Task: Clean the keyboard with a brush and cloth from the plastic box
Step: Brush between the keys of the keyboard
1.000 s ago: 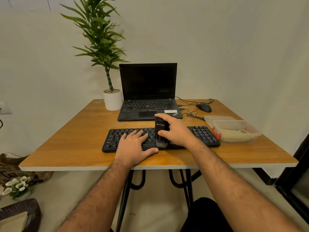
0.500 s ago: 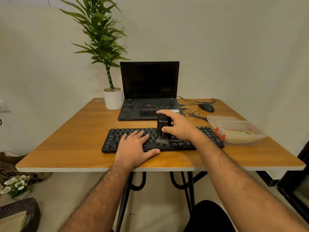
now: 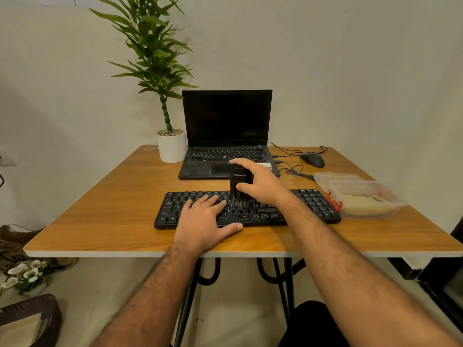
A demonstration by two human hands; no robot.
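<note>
Black keyboard [image 3: 310, 204] lies on the wooden table [image 3: 105, 209], parallel to its front edge. The left hand [image 3: 203, 221] rests flat on the left-middle part of the keys, its fingers [image 3: 213, 200] spread and stretched out, holding nothing; the thumb reaches to the front edge of the keyboard.

Just to the right of these fingers, the right hand [image 3: 263, 184] grips a black brush [image 3: 239, 182]. The brush stands upright, with the bristles down on the keys near the middle of the keyboard. The right fingers are closed around the body of the brush: the index finger lies over its top, the thumb presses on the front side. White letters are on the brush body, but they are too small to read fully.

To the right of the right hand, past the number pad, stands the clear plastic box [image 3: 390, 201], just beside the end of the keyboard. Inside it lies a pale yellow cloth [image 3: 363, 206]. The lid [image 3: 333, 176] of the box, also clear, lies behind the box, partly under it or touching it; I cannot tell which. A red clip is on the left wall of the box.

Behind the hands, an open laptop [image 3: 225, 121] with a dark screen stands on the table. A black mouse [image 3: 312, 159] with its cable is to the right behind the fingers, and a potted plant [image 3: 171, 146] is to the left of the laptop.
</note>
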